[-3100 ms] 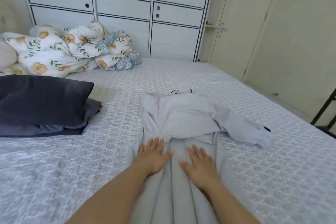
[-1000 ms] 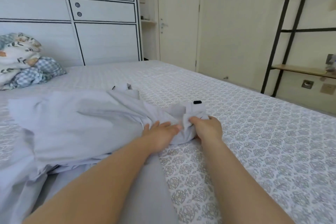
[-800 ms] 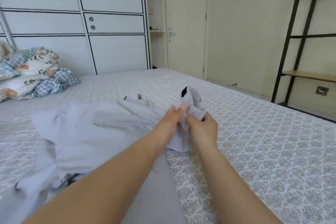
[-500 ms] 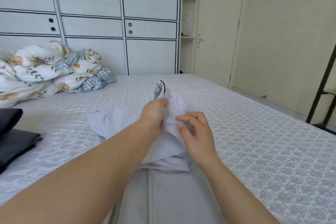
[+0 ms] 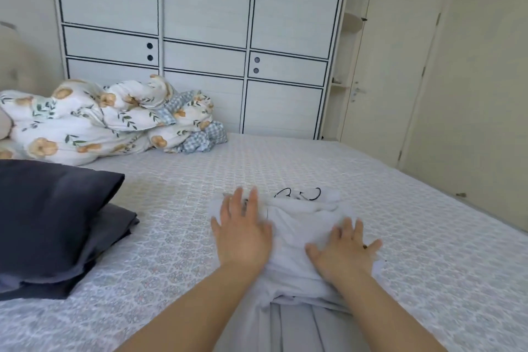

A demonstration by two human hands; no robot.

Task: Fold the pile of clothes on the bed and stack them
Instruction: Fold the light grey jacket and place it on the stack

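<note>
Left hand (image 5: 243, 234): flat, palm down, fingers straight and slightly spread, pressing on the left part of the pale grey garment (image 5: 297, 240). Nothing gripped. Some motion blur along the fingertips.

Right hand (image 5: 343, 251): flat, palm down, fingers splayed, pressing on the right part of the same garment, toward its right edge. Nothing gripped.

Both forearms bare, entering from 6 o'clock and converging on the garment.

Pale grey garment: lying on the bed (image 5: 428, 237) just right of centre, partly folded into a compact bundle under both palms. Black looping mark (image 5: 298, 194) visible at the garment's far edge, at 12 o'clock from the hands; whether print or cord cannot be told. Lower section of the garment running toward 6 o'clock between the forearms, with lengthwise creases.

Bed: covered by a light patterned sheet, extending from the near edge to the wardrobe.

At 9 o'clock from the hands, well apart: dark navy folded clothes (image 5: 51, 223), stacked, the upper piece overlapping a greyer lower one.

At 11 o'clock, at the far side of the bed: crumpled floral duvet (image 5: 100, 120), white with orange flowers, blue checked lining showing on its right side.

At 12 o'clock, behind the bed: white wardrobe (image 5: 205, 37) with black-lined panels and round dark pulls.

At 1 o'clock: closed cream door (image 5: 397, 66), beside a plain wall.
</note>
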